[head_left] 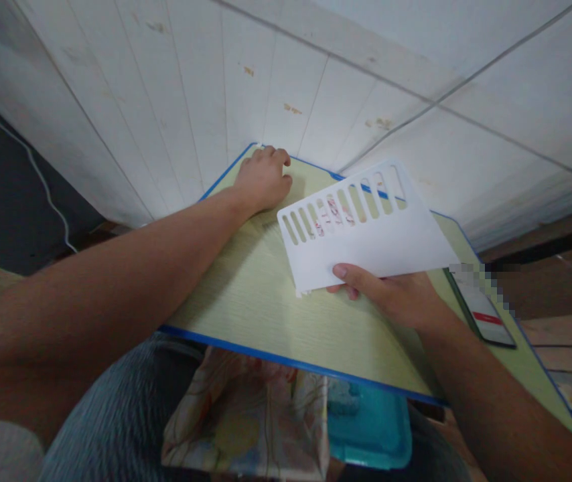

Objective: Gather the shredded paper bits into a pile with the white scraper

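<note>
My right hand grips a stiff white card by its near edge, thumb on top and fingers underneath. A row of rounded slots runs along the card's far side. Through some slots the tabletop shows; reddish printed marks appear in others. The card is held tilted above a pale yellow-green table with a blue rim. At the table's far left corner rests my left hand, palm down, fingers loosely curled. Its thumb stays apart from the forefinger, with nothing visible between them. A small white bit lies by its fingertips.
A phone lies at the table's right side, partly blurred out. White panelled wall stands close behind, crossed by a grey cable. Below the front edge are a patterned cloth bag and a turquoise plastic container on my lap.
</note>
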`<state>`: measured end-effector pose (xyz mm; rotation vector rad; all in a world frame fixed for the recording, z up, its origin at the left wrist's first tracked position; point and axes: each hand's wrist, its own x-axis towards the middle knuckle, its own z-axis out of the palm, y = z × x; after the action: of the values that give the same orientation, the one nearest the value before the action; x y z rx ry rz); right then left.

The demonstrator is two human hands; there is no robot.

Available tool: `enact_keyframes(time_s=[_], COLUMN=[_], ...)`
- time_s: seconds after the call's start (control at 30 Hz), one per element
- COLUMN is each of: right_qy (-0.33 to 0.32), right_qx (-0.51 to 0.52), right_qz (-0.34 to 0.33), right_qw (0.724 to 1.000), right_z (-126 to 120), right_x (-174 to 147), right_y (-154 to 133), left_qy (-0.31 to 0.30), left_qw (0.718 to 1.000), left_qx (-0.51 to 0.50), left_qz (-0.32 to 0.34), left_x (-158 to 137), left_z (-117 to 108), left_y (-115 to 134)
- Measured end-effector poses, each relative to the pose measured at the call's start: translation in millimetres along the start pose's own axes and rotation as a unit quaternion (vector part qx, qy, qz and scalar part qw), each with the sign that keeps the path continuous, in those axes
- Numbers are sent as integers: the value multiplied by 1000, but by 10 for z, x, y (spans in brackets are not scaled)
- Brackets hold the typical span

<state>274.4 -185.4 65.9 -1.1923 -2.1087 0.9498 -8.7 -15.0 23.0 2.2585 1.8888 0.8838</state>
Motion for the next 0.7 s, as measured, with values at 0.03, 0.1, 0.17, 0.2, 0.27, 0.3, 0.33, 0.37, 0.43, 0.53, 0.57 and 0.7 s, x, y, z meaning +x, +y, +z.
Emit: enact_keyframes(time_s=[0.03, 0.1, 0.17, 0.2, 0.27, 0.3, 0.33, 0.37, 0.43, 0.53, 0.57, 0.7], right_qy=[9, 25, 35, 42, 63, 75, 83, 85, 76, 60, 59, 58], right_qx=[-2, 2, 21, 29, 36, 34, 30, 27, 25, 9, 4, -4], right_qz=[-2, -5, -6, -4, 8, 16, 25, 31, 34, 25, 24, 25], right_qw=[1000, 1000, 999, 999, 997, 996, 996, 996, 996, 998, 998, 998], right_z=[-6, -4, 6, 9, 5, -3, -12, -22, -40, -58, -61, -45], right_x=[2, 10, 17, 19, 20, 19, 18, 16, 12, 7, 6, -6], right_y=[3, 7, 6, 5, 7, 10, 16, 23, 35, 39, 35, -4], left_qy=[-3, -12, -21, -24, -25, -24, -21, -18, -14, -8, -7, -11], left_qw=[1000, 1000, 1000, 1000, 999, 999, 999, 1000, 1000, 1000, 1000, 1000], left_qx=[-1, -1, -3, -4, -8, -10, -12, -14, -15, -16, -17, -19], left_qz=[-4, -13, -19, -21, -23, -23, -22, -21, -17, -9, -7, -5], left_x=[-8, -25, -38, -43, -49, -50, -50, -49, -45, -38, -36, -26], left_z=[-11, -35, -60, -71, -82, -82, -79, -73, -59, -42, -40, -35], left_y=[7, 25, 45, 54, 67, 69, 68, 64, 51, 27, 21, 2])
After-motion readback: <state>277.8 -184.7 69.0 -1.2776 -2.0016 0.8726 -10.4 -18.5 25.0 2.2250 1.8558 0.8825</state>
